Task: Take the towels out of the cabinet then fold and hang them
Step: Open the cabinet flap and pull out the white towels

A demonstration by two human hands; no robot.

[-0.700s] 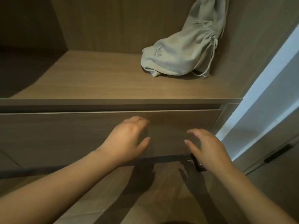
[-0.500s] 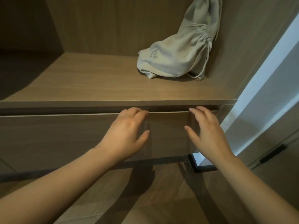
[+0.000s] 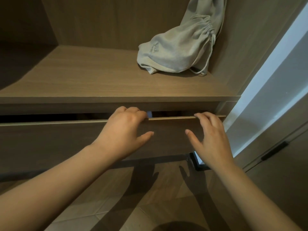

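- The cabinet point(image 3: 100, 19) has one drawer point(image 3: 50, 140) standing slightly open under the wooden shelf point(image 3: 91, 77). A narrow dark gap runs along the drawer's top edge.
- No towel can be made out. The inside of the drawer is in shadow, and only a small pale blue patch point(image 3: 149, 114) shows in the gap, just beside the left knuckles. What it is cannot be told.
- The left hand point(image 3: 123, 130) grips the drawer's top edge. Its fingers curl over the rim with the tips hidden behind it, and the thumb lies stretched across the front.
- The right hand point(image 3: 211, 139) is spread near the drawer's right end. Its fingers are almost straight with the tips resting on the rim and the thumb held wide, and it clasps nothing.
- A grey drawstring bag point(image 3: 176, 52) slumps on the shelf in the back right corner. Its top is cut off by the frame, and the mark on its cloth is too faint to read.
- A dark rounded shape point(image 3: 180, 227) at the bottom edge is cut off and cannot be identified.
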